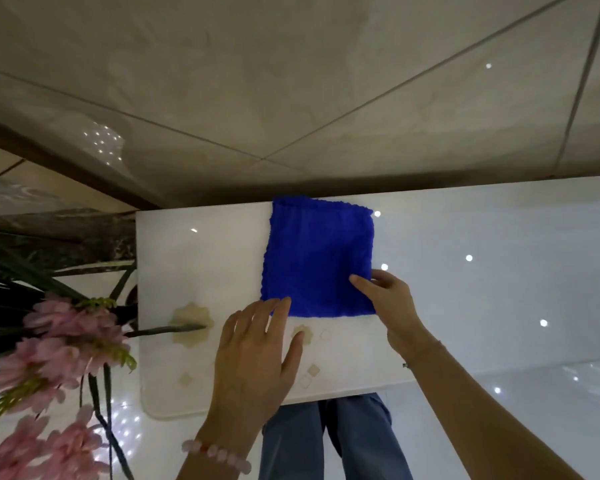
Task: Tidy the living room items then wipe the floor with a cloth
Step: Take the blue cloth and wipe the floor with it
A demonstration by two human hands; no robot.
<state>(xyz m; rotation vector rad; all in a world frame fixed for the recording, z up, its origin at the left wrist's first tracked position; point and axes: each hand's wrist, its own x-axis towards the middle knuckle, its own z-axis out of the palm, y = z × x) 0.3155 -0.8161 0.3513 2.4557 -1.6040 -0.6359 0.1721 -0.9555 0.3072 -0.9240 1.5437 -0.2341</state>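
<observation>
pink bead bracelet (219, 453) on left wrist | hands apart: left hand (253, 355) flat, fingers straight, tips touching near-left corner of blue cloth (319, 258) | right hand (392, 303) pinches cloth's near-right corner, thumb on top | cloth folded square, lying flat on white worktop (201, 258), its far side at worktop's far edge | pink flowers (66, 327) off left edge | tiled floor (291, 81) beyond

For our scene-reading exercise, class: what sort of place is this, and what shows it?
Probably a home living room: a glossy white table holding a blue cloth, pink flowers beside it, and a polished tiled floor beyond.
</observation>
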